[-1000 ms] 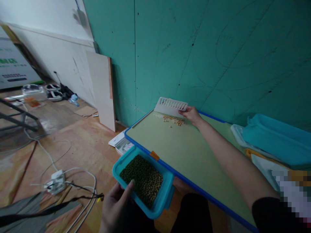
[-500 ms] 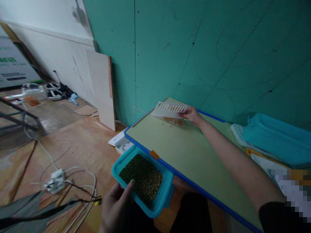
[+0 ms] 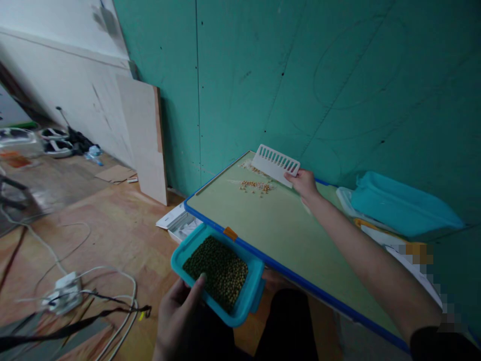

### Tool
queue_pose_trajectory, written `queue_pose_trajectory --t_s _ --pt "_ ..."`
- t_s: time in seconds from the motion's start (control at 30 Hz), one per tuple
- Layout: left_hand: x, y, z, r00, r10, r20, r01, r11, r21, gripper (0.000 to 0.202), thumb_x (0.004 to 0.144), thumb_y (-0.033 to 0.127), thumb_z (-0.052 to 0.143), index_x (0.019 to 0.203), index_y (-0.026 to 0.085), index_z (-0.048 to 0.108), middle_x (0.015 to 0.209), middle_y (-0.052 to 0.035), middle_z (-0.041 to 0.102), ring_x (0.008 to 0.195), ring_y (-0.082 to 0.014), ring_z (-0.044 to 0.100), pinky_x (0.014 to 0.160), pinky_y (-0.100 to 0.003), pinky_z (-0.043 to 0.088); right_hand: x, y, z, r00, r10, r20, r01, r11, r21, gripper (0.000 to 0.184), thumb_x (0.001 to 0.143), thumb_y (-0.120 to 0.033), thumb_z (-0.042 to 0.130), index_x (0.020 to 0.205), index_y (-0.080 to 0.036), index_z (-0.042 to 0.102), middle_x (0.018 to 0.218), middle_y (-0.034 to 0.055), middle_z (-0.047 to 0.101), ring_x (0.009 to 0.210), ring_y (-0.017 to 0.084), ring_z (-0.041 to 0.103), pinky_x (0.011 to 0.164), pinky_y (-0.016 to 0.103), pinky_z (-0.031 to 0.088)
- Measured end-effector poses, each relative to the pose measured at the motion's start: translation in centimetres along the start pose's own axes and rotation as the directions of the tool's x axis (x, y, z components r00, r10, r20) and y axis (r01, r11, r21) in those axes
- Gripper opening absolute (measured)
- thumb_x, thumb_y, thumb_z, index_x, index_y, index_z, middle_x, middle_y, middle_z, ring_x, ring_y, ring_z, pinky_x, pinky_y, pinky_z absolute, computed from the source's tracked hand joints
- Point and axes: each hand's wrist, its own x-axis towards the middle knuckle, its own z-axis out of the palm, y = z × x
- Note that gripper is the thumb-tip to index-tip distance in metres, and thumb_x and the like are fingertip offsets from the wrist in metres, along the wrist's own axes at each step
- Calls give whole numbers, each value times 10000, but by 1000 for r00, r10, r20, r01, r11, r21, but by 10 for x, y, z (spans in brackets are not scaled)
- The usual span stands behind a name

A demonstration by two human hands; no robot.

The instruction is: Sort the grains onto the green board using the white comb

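My left hand (image 3: 183, 306) grips the near rim of a turquoise plastic container (image 3: 251, 288), its thumb over the edge. Inside lie dark green beans (image 3: 210, 258) and pale tan beans (image 3: 235, 281). The container is just below the table's blue edge. My right hand (image 3: 303, 184) pinches one end of a white slotted plastic scraper (image 3: 276, 165), raised and tilted over the far end of the pale green tabletop (image 3: 285, 225). Loose yellowish beans (image 3: 256, 186) lie on the tabletop in front of the scraper, with more beside its left end.
A turquoise plastic bin (image 3: 402, 203) sits at the table's right side. The green wall (image 3: 240, 75) stands right behind the table. A board (image 3: 145, 140) leans at the left. A power strip (image 3: 65, 291) and cables lie on the floor. An open white box (image 3: 182, 225) is under the table corner.
My right hand has lifted the scraper and moved it back toward the wall, uncovering more of the yellowish beans. My left hand still holds the container. The camera view has shifted slightly right.
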Motion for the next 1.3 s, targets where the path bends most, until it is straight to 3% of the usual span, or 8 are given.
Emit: queue_pose_trajectory --t_s 0.13,0.27,0.5,0.67,1.07,1.3 --pt "1 -3 -1 999 34 27 -35 998 45 439 642 496 895 885 146 791 678 -28 713 625 -200 648 562 -271 540 -8 8 -5 999 12 -31 -15 993 -118 238 723 -285 792 902 -130 782 944 113 801 936 278 751 854 392 578" --pt "-6 1 7 999 35 24 -37 998 54 473 645 518 882 915 141 786 765 -53 750 701 -240 693 639 -316 578 -11 9 -2 1000 15 -8 -16 984 -177 239 729 -284 779 924 -147 787 939 103 804 924 273 755 842 381 582" --pt "-9 2 9 997 73 14 -74 992 97 426 659 545 856 772 147 757 667 -34 706 617 -214 656 567 -290 529 -9 10 0 998 -24 -54 10 972 -236 245 738 -266 760 957 -160 789 898 84 806 927 255 755 827 343 575" --pt "-7 -1 6 996 84 10 -84 992 99 430 678 546 849 803 145 755 654 -24 686 615 -199 634 554 -274 506 -8 12 -1 998 9 -60 -25 961 -276 227 755 -259 742 944 -141 786 950 115 802 956 277 751 842 366 572" --pt "-7 0 5 994 103 29 -106 989 104 427 667 542 863 782 148 748 586 0 633 558 -173 597 530 -260 485 -19 11 5 998 6 63 -1 996 -84 195 718 -228 770 895 -147 778 927 77 804 937 238 749 918 390 562" --pt "-5 2 15 992 127 -20 -125 987 101 498 625 595 867 774 142 722 576 1 638 517 -155 577 480 -239 439 -30 10 10 993 -42 107 51 995 -82 229 736 -237 767 954 -167 785 941 73 804 934 237 751 932 405 566"
